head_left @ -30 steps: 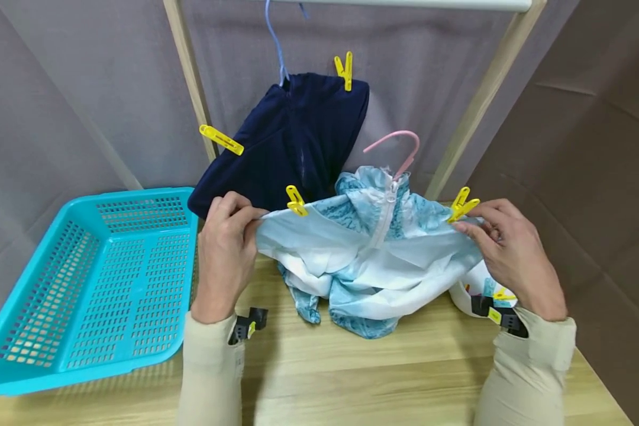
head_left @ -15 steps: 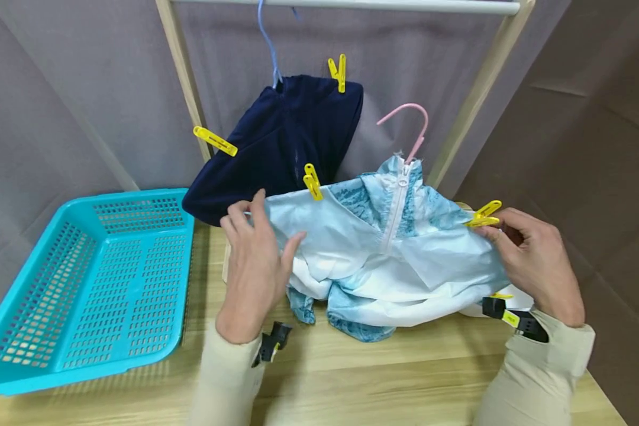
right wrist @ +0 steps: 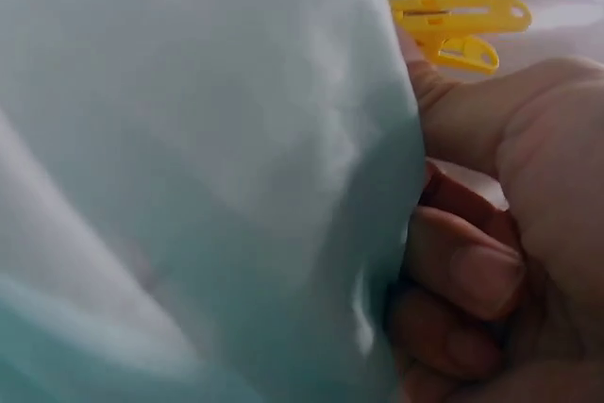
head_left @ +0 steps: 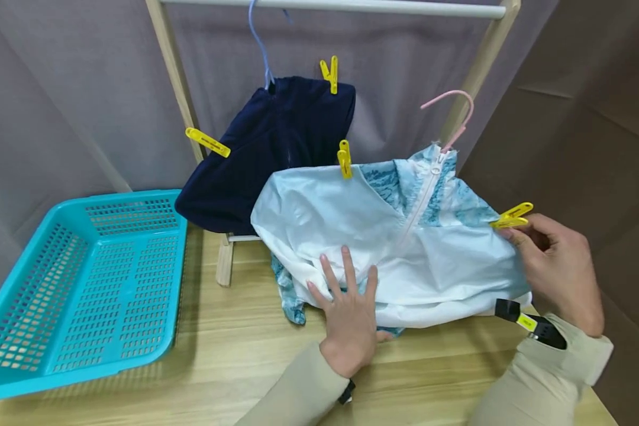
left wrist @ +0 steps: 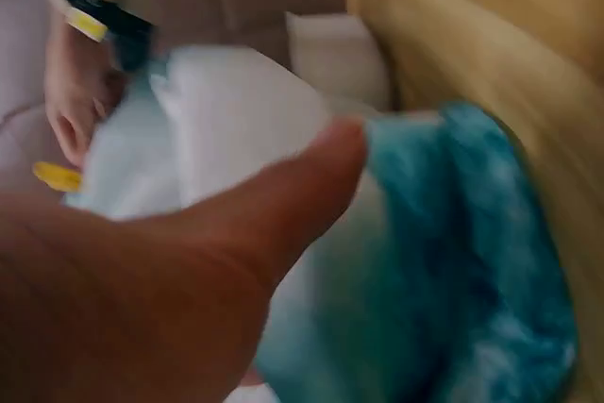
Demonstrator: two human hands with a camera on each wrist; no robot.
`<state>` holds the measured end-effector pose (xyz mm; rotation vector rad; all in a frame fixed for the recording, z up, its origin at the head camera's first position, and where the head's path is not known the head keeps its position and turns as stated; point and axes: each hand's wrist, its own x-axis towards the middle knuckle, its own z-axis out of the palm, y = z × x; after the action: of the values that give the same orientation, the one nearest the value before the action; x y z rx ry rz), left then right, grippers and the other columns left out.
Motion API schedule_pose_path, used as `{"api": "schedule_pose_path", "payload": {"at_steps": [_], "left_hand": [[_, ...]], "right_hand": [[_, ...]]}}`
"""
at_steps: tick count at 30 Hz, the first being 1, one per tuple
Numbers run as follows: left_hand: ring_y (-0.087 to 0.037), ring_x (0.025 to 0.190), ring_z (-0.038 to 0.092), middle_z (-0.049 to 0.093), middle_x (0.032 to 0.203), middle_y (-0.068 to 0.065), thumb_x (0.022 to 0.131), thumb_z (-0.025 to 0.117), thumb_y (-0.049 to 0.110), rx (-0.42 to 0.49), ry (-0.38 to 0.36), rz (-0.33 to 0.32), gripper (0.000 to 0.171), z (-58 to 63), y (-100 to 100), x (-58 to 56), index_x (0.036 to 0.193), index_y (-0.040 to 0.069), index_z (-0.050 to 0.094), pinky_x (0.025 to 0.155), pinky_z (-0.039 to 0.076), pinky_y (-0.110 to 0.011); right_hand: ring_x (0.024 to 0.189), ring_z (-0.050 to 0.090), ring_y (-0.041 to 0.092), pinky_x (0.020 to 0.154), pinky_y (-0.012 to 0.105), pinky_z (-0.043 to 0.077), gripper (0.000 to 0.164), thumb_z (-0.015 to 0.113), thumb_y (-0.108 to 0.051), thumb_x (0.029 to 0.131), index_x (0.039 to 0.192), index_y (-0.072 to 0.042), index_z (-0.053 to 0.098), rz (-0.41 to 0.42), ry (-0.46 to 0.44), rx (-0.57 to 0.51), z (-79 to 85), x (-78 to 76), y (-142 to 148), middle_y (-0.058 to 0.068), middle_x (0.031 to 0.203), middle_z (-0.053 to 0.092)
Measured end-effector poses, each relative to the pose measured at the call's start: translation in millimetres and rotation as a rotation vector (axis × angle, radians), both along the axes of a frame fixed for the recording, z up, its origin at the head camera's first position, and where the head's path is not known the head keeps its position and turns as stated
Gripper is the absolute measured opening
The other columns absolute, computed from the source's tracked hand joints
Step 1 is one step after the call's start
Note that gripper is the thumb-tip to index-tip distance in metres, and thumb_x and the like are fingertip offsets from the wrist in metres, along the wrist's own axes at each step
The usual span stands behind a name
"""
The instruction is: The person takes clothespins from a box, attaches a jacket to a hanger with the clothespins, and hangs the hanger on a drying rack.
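Observation:
A light blue and white zip-neck jacket [head_left: 319, 207] hangs on a pink hanger [head_left: 463, 112], tilted, its hem low over the table. One yellow clothespin [head_left: 344, 160] clips its left shoulder edge and another yellow clothespin [head_left: 512, 215] its right one. My right hand [head_left: 564, 266] pinches the jacket's right edge just beside that clothespin; the right wrist view shows its fingers curled behind the cloth. With fingers spread, my left hand [head_left: 351, 319] lies at the lower front of the jacket. In the blurred left wrist view, its thumb [left wrist: 311, 176] extends over the cloth.
A navy garment [head_left: 277, 154] with yellow clothespins hangs on a blue hanger [head_left: 261, 47] from the rack's white bar [head_left: 351, 6]. To the left a turquoise basket [head_left: 112, 284] stands on the wooden table [head_left: 207, 355]. The rack's right post [head_left: 479, 71] rises behind the pink hanger.
My left hand has let go of the jacket's left edge and moved down and right to its lower front. My right hand, still pinching, has shifted the jacket and hanger rightward.

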<state>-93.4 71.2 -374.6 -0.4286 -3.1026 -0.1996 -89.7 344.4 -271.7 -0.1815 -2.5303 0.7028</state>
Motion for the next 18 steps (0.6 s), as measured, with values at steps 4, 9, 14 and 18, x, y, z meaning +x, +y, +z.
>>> {"api": "schedule_pose_path", "payload": {"at_steps": [4,9,14,18], "left_hand": [[-0.064,0.149,0.009,0.006,0.168,-0.029,0.079,0.085,0.049,0.219,0.14,0.014,0.062,-12.4,-7,-17.6,0.13,0.026,0.059,0.103,0.029,-0.084],[-0.062,0.148,0.018,0.023,0.161,-0.033,0.087,0.074,0.003,0.368,0.282,-0.098,0.023,-20.9,-25,-40.5,0.103,0.017,0.065,0.103,0.024,-0.086],[-0.046,0.137,0.033,0.034,0.151,-0.027,0.076,0.074,-0.011,0.458,0.422,-0.091,0.034,-28.4,-37,-56.1,0.094,0.014,0.059,0.107,0.031,-0.068],[-0.051,0.144,0.022,0.023,0.157,-0.029,0.071,0.077,-0.015,0.588,0.383,0.005,0.052,-33.2,-45,-64.8,0.111,0.013,0.057,0.104,0.031,-0.073]], "right_hand": [[0.066,0.044,0.005,0.056,0.019,0.035,0.023,0.07,-0.027,0.098,0.106,-0.005,0.075,-0.057,-0.01,0.001,0.0,4.2,6,-0.024,0.073,0.053],[0.066,0.045,0.002,0.057,0.02,0.036,0.032,0.068,-0.038,0.098,0.107,-0.008,0.076,-0.13,-0.06,0.009,2.5,6.2,8,-0.028,0.072,0.052],[0.067,0.046,0.003,0.057,0.022,0.037,0.037,0.064,-0.045,0.098,0.107,-0.01,0.075,-0.184,-0.099,-0.023,5.0,11.9,9,-0.031,0.072,0.051],[0.067,0.047,0.003,0.058,0.022,0.038,0.039,0.064,-0.046,0.098,0.107,-0.01,0.074,-0.166,-0.107,-0.055,5.7,14.4,7,-0.031,0.072,0.053]]}}
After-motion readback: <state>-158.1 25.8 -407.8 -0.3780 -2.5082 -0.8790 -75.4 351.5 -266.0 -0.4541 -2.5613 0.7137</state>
